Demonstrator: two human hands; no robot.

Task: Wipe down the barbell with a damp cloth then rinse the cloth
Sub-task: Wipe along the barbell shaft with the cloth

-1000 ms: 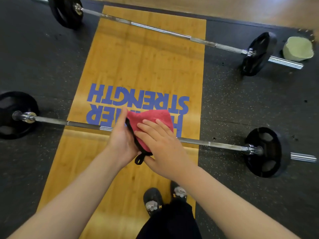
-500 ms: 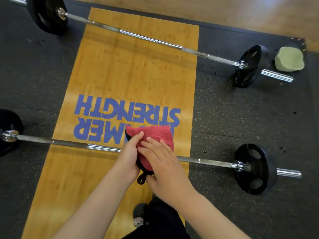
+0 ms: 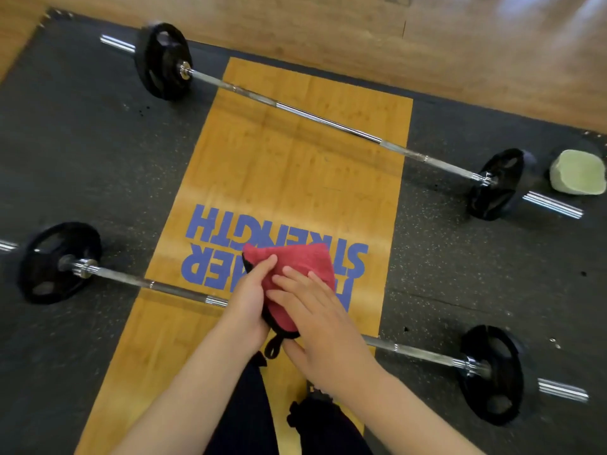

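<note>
The near barbell (image 3: 170, 289) lies across the wooden platform with a black plate at each end. A red cloth (image 3: 295, 261) with a black edge and a hanging loop is draped over the bar's middle. My left hand (image 3: 249, 303) grips the cloth's left side, thumb on top. On the cloth's right side rests my right hand (image 3: 315, 316), fingers spread flat across it. The bar under both hands is hidden.
A second barbell (image 3: 328, 121) lies farther back, slanting across the platform (image 3: 279, 165). A pale green bowl (image 3: 578, 172) stands beyond its right end on the black rubber mat (image 3: 82, 159). Wooden floor runs along the back. My dark-clad legs are below my hands.
The view has swung so more of the left side shows. Both hands stay on the cloth at the bar's middle, with the right fingers shifted slightly across it.
</note>
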